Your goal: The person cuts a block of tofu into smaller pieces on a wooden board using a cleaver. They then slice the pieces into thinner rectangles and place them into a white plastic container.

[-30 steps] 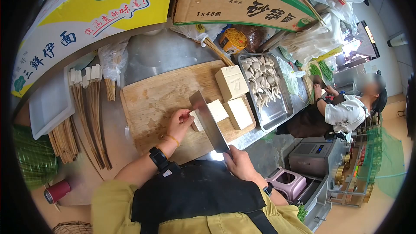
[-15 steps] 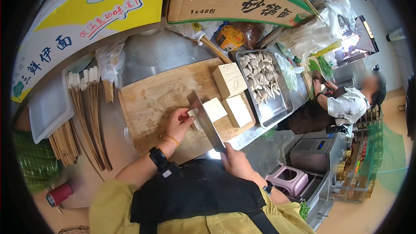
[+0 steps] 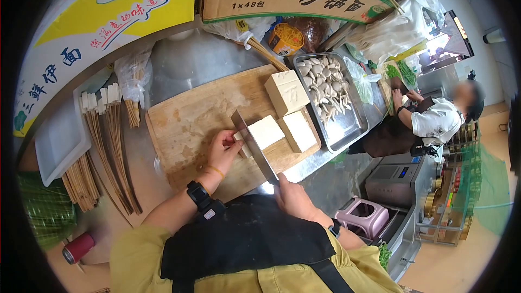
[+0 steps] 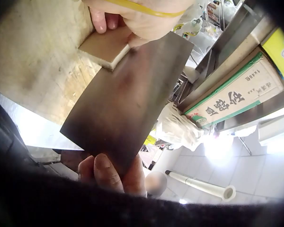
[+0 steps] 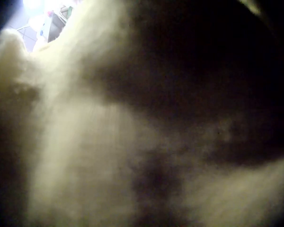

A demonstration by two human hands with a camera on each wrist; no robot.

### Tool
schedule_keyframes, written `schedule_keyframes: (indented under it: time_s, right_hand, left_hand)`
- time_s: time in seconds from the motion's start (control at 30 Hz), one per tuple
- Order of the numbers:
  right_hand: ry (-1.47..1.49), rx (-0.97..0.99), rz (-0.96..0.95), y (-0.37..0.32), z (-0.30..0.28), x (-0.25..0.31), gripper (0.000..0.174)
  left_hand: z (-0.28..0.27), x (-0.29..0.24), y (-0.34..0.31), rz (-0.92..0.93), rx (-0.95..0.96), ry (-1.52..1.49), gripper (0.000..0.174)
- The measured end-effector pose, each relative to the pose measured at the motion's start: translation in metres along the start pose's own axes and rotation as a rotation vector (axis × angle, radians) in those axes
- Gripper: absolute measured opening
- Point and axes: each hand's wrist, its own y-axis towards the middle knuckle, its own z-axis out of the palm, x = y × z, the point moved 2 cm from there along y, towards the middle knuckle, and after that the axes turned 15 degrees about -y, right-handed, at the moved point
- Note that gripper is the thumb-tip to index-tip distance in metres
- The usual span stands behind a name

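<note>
1. Head view: right hand (image 3: 296,199), fingers clamped on the handle end of a cleaver (image 3: 255,149)
2. Head view: left hand (image 3: 222,153), thumb and fingertips pinching a small tofu piece (image 3: 244,148) against the cleaver's left side
3. Head view: middle tofu block (image 3: 266,132), just across the cleaver, lying on a wooden cutting board (image 3: 187,111)
4. Head view: tall tofu block (image 3: 286,93) and outer tofu block (image 3: 298,132), at the board's right end; beside them, a metal tray (image 3: 347,130) of mushrooms (image 3: 325,81)
5. Head view: skewers (image 3: 118,130) and white tub (image 3: 64,138), left of the board; second person (image 3: 438,116), far right
6. Left wrist view: small tofu piece touching the cleaver's broad face, left fingers bent over it; right fingertips close together at the handle end
7. Right wrist view: blurred pale and dark surfaces; fingers cannot be told here
</note>
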Motion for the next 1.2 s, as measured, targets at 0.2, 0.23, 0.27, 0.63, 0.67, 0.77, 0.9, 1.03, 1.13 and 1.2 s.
schedule_keyframes:
  time_s: [0.2, 0.23, 0.27, 0.63, 0.67, 0.77, 0.9, 1.03, 1.13, 1.2]
  right_hand:
    - [0.029, 0.009, -0.005, 0.011, 0.017, -0.006, 0.026]
    - [0.028, 0.016, 0.001, 0.013, 0.020, -0.007, 0.025]
    - [0.032, 0.021, 0.010, 0.016, 0.028, -0.010, 0.025]
    - [0.148, 0.000, -0.038, 0.021, 0.034, -0.021, 0.020]
    - [0.144, -0.003, -0.044, 0.020, 0.032, -0.021, 0.020]
    - [0.112, -0.013, -0.044, 0.017, 0.021, -0.019, 0.021]
    - [0.080, -0.080, -0.041, 0.008, -0.010, -0.010, 0.020]
    - [0.093, -0.152, -0.043, 0.003, -0.023, -0.015, 0.020]
    - [0.118, -0.079, 0.009, 0.001, -0.024, -0.019, 0.020]
    - [0.115, -0.090, -0.009, 0.001, -0.023, -0.020, 0.019]
  left_hand:
    - [0.000, 0.004, 0.000, 0.051, -0.006, 0.040, 0.035]
    - [0.000, 0.004, 0.000, 0.064, -0.013, 0.055, 0.036]
    - [0.001, 0.004, 0.000, 0.076, -0.020, 0.069, 0.037]
    - [-0.002, -0.003, -0.001, 0.053, -0.022, 0.068, 0.035]
    - [-0.006, 0.005, 0.000, 0.046, -0.019, 0.028, 0.034]
    - [-0.011, 0.013, 0.000, 0.052, -0.016, -0.014, 0.033]
    - [-0.007, 0.007, 0.000, 0.032, -0.016, -0.003, 0.033]
    - [-0.004, 0.008, 0.001, -0.001, -0.018, -0.034, 0.033]
    - [-0.002, 0.009, 0.002, -0.001, -0.033, -0.037, 0.034]
    - [-0.002, 0.011, 0.002, 0.001, -0.035, -0.038, 0.034]
